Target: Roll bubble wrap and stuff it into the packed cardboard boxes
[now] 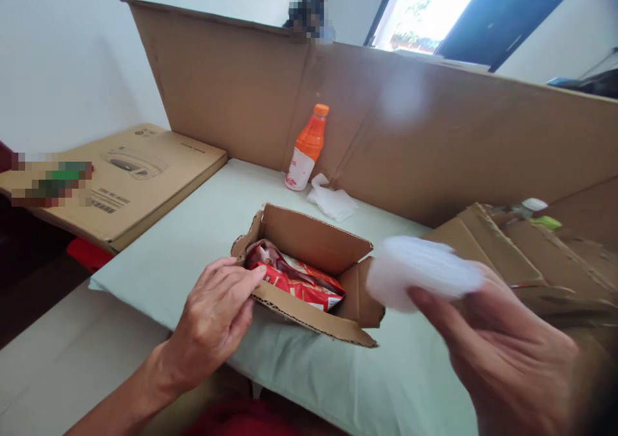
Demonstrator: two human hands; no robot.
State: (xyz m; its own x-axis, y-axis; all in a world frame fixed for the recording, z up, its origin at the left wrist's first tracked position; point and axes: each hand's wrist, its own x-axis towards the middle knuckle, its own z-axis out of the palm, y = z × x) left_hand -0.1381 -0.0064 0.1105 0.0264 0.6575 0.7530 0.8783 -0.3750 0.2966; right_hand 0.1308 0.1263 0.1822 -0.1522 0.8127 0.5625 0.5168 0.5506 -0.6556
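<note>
An orange bottle with a white label stands upright on the pale green table, close against a tall cardboard sheet. A crumpled white tissue lies just beside the bottle. At the left, 1 flat printed carton rests by the table's edge. Folded cardboard is piled at the right.

A brown cardboard box holds a red-and-white packet; the bottle is orange with a white label.

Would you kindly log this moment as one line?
left hand: on small open cardboard box | inside: red snack packet | right hand: holds white blurred packet
</note>
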